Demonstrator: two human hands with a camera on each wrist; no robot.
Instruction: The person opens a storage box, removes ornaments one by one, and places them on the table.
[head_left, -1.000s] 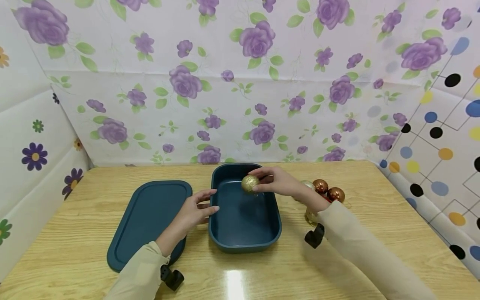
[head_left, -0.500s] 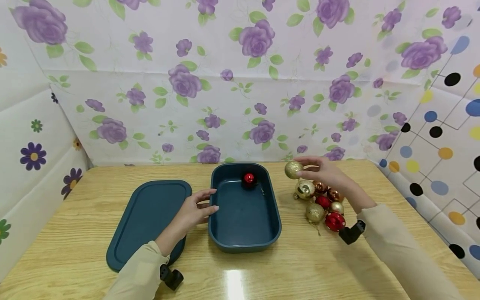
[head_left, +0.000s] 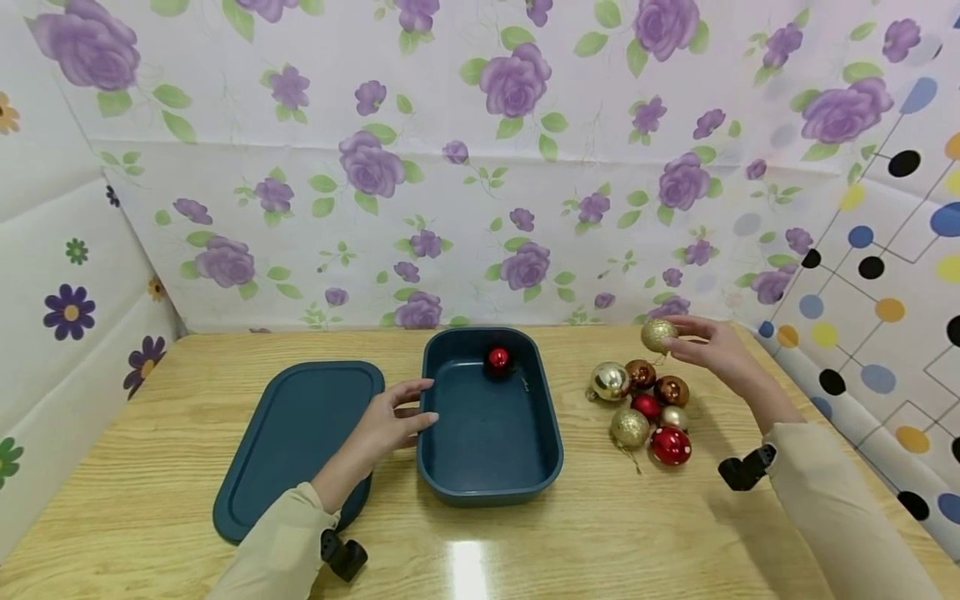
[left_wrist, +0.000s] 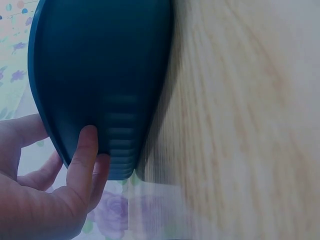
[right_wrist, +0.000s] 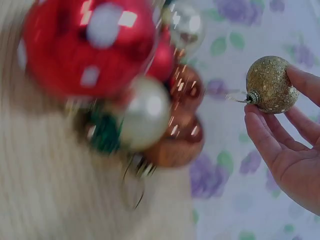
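Note:
My right hand (head_left: 716, 350) pinches a gold glitter bauble (head_left: 658, 336) between thumb and fingertips, raised just behind the cluster of other baubles. In the right wrist view its metal cap and hanging loop (right_wrist: 252, 97) point away from the palm. My left hand (head_left: 386, 423) holds the left wall of a dark blue rectangular box (head_left: 487, 497), some fingers over the rim and others against the outside. Inside the box, near its back right corner, lies one shiny red bauble (head_left: 498, 358).
Right of the box, several baubles lie grouped: pale gold (head_left: 611, 381), copper (head_left: 672, 390), pearl (head_left: 674, 417), gold glitter (head_left: 630, 427) and red with white dots (head_left: 671, 446). The flat blue lid (head_left: 300, 442) lies on the left. A flowered cloth wall (head_left: 465, 208) stands behind the table.
My right hand has carried the gold glitter bauble from over the box to the right, past the cluster. The red bauble in the box is now uncovered. My left hand stays put.

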